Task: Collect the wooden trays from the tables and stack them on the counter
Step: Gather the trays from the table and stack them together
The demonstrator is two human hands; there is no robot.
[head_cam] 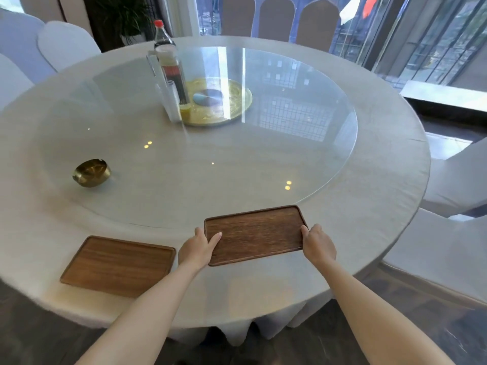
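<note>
Head view looks down on a round tabletop [369,143] draped in pale cloth, with a glass turntable [263,143] over its middle. Both hands grasp the darker wooden tray [257,235] at the near edge: the left hand [196,250] pinches its left short side, thumb lying on the tray's upper face, and the right hand [319,245] grips the right short side, fingers curled over the rim. Whether the tray is already clear of the cloth or resting on it I cannot tell. A second, lighter wooden tray [118,266] lies flat just to the left, apart from the first and untouched.

The grip is the main risk. Each hand holds only a narrow end near the front corners, so if one side rises faster, the tray could tilt and slip out of the thinner pinch. The tray's far edge sits close to the rim of the turntable; pushing forward instead of lifting could knock the glass and set it turning, which would disturb the bottles [171,72] standing near its centre. Dragging the tray toward the body could also pull the cloth along. Swinging left too low could clip the lighter tray, or further off the brass bowl [91,173]. With both hands occupied, picking up the second tray probably means setting this one on top of it first, and careless alignment there would leave an unsteady pair to carry.
</note>
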